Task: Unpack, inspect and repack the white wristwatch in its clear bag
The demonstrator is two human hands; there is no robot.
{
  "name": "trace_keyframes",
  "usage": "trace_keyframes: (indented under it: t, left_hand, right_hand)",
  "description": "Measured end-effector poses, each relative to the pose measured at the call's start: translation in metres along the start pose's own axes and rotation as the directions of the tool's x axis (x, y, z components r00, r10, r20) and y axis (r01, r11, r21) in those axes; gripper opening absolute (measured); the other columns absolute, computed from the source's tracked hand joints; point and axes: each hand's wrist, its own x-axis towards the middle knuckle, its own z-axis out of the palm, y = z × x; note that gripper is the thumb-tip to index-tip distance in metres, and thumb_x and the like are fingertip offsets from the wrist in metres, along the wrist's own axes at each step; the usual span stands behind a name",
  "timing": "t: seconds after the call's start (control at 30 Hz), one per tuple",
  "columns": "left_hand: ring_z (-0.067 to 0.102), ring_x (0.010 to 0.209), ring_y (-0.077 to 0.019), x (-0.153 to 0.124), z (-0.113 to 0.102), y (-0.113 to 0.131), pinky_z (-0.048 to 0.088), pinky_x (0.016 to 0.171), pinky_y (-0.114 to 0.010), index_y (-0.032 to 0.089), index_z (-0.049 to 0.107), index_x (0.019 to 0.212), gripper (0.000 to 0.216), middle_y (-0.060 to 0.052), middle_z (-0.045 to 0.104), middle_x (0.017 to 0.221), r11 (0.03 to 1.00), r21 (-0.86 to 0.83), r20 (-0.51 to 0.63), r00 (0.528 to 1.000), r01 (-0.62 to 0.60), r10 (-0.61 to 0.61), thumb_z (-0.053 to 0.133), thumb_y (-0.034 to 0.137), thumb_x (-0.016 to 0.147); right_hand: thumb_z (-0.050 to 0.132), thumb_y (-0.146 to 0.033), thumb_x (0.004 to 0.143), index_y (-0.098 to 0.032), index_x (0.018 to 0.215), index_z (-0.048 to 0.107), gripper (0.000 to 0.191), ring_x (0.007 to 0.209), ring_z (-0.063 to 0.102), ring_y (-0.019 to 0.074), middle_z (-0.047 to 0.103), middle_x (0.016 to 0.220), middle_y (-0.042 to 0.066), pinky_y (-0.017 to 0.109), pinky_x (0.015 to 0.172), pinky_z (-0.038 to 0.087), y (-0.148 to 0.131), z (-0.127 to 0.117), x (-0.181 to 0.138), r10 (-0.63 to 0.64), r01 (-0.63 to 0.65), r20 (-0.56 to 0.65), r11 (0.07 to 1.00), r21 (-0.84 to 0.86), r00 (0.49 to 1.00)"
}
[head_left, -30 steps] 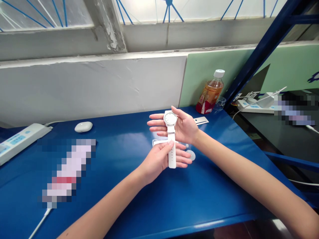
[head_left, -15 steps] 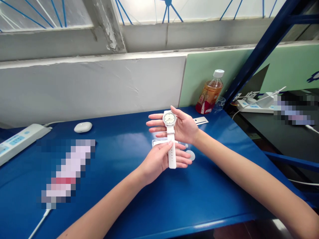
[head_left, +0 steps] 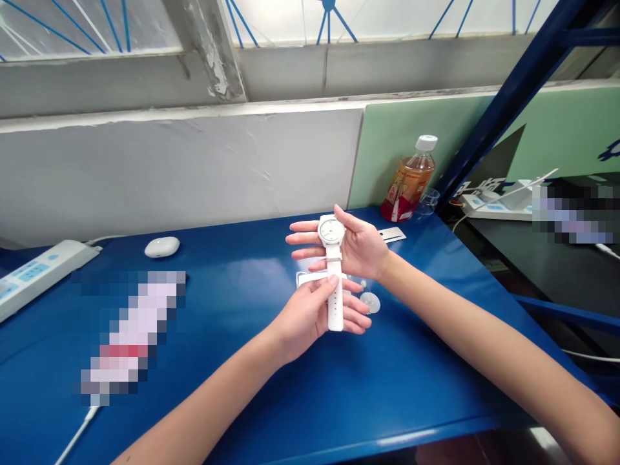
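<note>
A white wristwatch (head_left: pixel 332 230) with a round pale dial is stretched out over my two hands, dial up. My left hand (head_left: pixel 304 311) is closed on the lower strap, its thumb pressing on top and its fingers passing underneath. Behind the watch case, my right hand (head_left: pixel 362 247) lies palm up with fingers stretched out to the left and thumb raised beside the dial. The case rests against those fingers. Beneath the hands, a white flat item (head_left: pixel 310 278) on the table is partly hidden. A round translucent disc (head_left: pixel 371 303) lies just right of my left fingertips.
A drink bottle (head_left: pixel 408 184) stands at the back right beside a small clear container (head_left: pixel 427 202). A white card (head_left: pixel 392 234) lies near it. Leftward are an earbud case (head_left: pixel 162 247), a power strip (head_left: pixel 46 274) and a blurred-out object with a cable (head_left: pixel 77 433). A blue post (head_left: pixel 504 97) rises right.
Both hands and the watch have barely shifted. The watch has tilted slightly, so its dial now looks brighter and more washed out.
</note>
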Motion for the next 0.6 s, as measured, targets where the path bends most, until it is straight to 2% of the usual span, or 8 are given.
trace_keyframes:
  t: [0.2,0.33,0.43,0.6]
  left_hand:
    - [0.075,0.076,-0.0232,0.001,0.002,0.002,0.060,0.073,-0.033,0.004,0.068,0.100,0.033,-0.018,0.075,0.087,1.000,0.023,-0.035,0.999,-0.007,0.008,0.050,0.031,0.101]
    - [0.075,0.086,-0.0261,0.000,0.004,0.002,0.060,0.080,-0.037,0.003,0.068,0.103,0.031,-0.020,0.076,0.096,0.998,0.061,-0.068,0.997,-0.023,0.027,0.054,0.031,0.099]
    - [0.075,0.090,-0.0274,-0.002,0.007,0.002,0.059,0.082,-0.037,0.003,0.068,0.104,0.032,-0.021,0.076,0.098,0.996,0.075,-0.087,0.995,-0.042,0.049,0.056,0.033,0.099]
    - [0.075,0.090,-0.0278,-0.004,0.012,0.002,0.059,0.081,-0.036,0.003,0.068,0.105,0.032,-0.022,0.076,0.098,0.995,0.076,-0.115,0.991,-0.058,0.066,0.056,0.032,0.099]
  right_hand:
    - [0.001,-0.055,0.101,-0.008,0.129,0.058,0.079,0.114,0.065,0.0278,0.066,0.129,0.016,0.045,0.100,0.048,0.001,0.000,0.000,0.005,-0.006,0.024,1.000,0.021,1.000]
    - [0.004,-0.056,0.100,-0.001,0.124,0.061,0.082,0.121,0.062,0.0279,0.067,0.127,0.021,0.042,0.108,0.042,0.001,0.002,-0.001,0.034,-0.034,0.020,0.999,0.009,0.999]
    - [0.012,-0.050,0.102,-0.001,0.122,0.062,0.073,0.121,0.062,0.0275,0.067,0.125,0.021,0.041,0.109,0.040,0.002,0.002,-0.001,0.047,-0.047,0.030,0.999,-0.008,0.998]
    - [0.023,-0.039,0.103,-0.009,0.127,0.061,0.054,0.114,0.066,0.0268,0.066,0.129,0.016,0.044,0.106,0.043,0.006,-0.002,0.001,0.080,-0.079,0.021,0.996,-0.043,0.997]
